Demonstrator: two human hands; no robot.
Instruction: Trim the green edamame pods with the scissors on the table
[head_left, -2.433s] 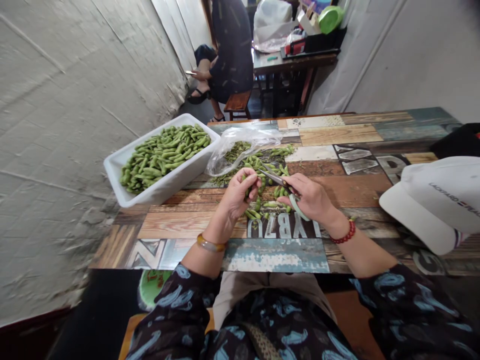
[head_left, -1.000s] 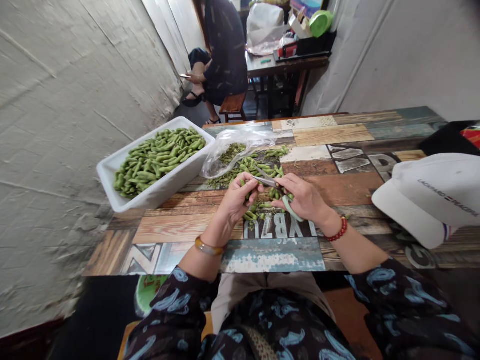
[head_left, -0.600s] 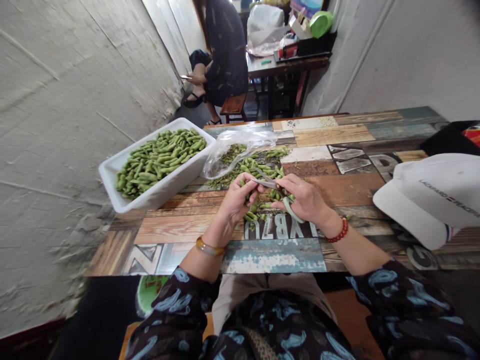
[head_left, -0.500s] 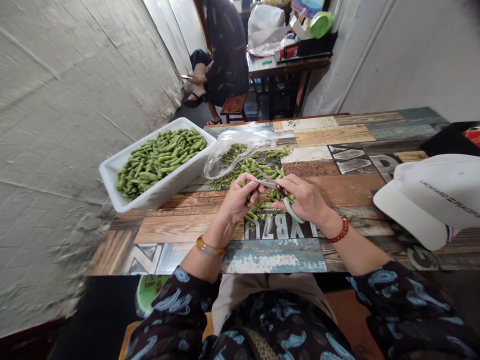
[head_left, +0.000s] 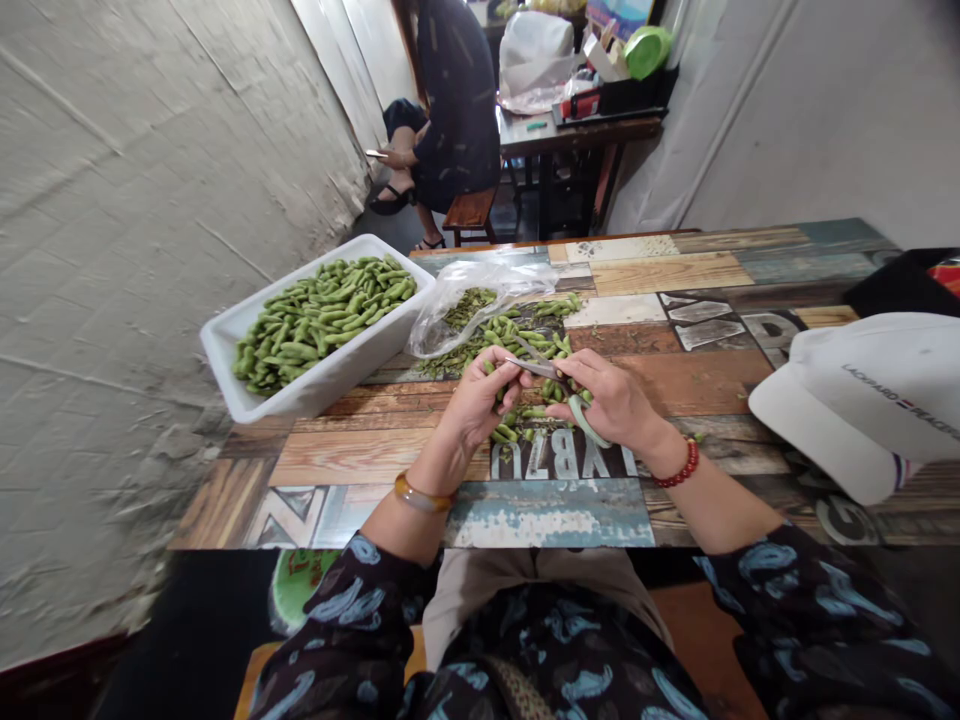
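My right hand (head_left: 602,398) is closed around a pair of scissors (head_left: 579,412) with pale green handles. Their blades are parted and point left, the lower one reaching my left fingertips. My left hand (head_left: 481,393) is pinched on a green edamame pod, mostly covered by the fingers. Under and beyond both hands, loose edamame pods (head_left: 504,330) lie on the wood-patterned table (head_left: 360,445). A clear plastic bag (head_left: 431,325) with small green trimmings in and beside it lies behind them. At the left, a white plastic tub (head_left: 330,385) holds a heap of pods.
A white cap (head_left: 832,390) lies on the table at the right, in front of a black item (head_left: 896,285). A rough white wall (head_left: 112,250) borders the left side. Beyond the table a person (head_left: 457,100) sits on a wooden stool (head_left: 470,208) beside another table (head_left: 570,135).
Both hands, the scissors and the pod keep nearly the same pose. The whole view has shifted very slightly.
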